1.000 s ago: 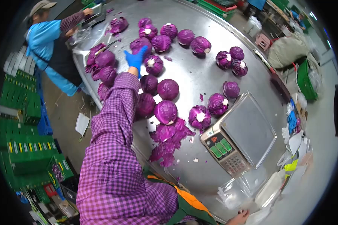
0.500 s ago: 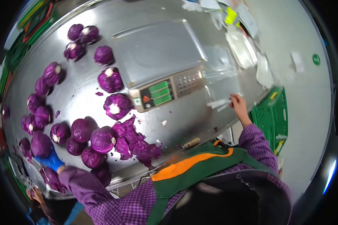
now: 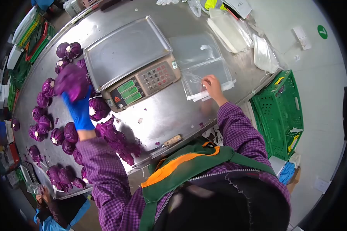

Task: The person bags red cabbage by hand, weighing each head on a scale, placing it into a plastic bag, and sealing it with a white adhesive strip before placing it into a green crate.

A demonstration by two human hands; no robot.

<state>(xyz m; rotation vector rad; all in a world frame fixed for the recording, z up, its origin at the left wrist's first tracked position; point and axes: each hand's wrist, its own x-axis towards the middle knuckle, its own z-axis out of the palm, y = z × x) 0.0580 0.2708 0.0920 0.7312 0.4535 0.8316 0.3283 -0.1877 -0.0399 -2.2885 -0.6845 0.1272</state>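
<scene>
A red cabbage [image 3: 71, 82], smeared by motion, is gripped in my left hand [image 3: 79, 111], which wears a blue glove. It is raised above the table, left of the scale [image 3: 127, 90]. My bare right hand [image 3: 215, 89] is over the flat clear plastic bags [image 3: 198, 69] right of the scale. Its fingers are curled and pinched together; whether they grip a bag edge cannot be made out. Close to my left wrist are another red cabbage [image 3: 99, 108] and a heap of torn purple leaves [image 3: 117, 140].
Several red cabbages [image 3: 44, 124] cover the table's left side. A wooden-handled knife [image 3: 172, 140] lies at the near edge. Green crates [image 3: 277, 115] stand to the right, and more plastic bags [image 3: 229, 32] lie at the far right. Another person's hands [image 3: 43, 195] are at lower left.
My left hand has carried the cabbage up from the lower left toward the scale's left side. My right hand has shifted left onto the bags. The camera view has turned and moved.
</scene>
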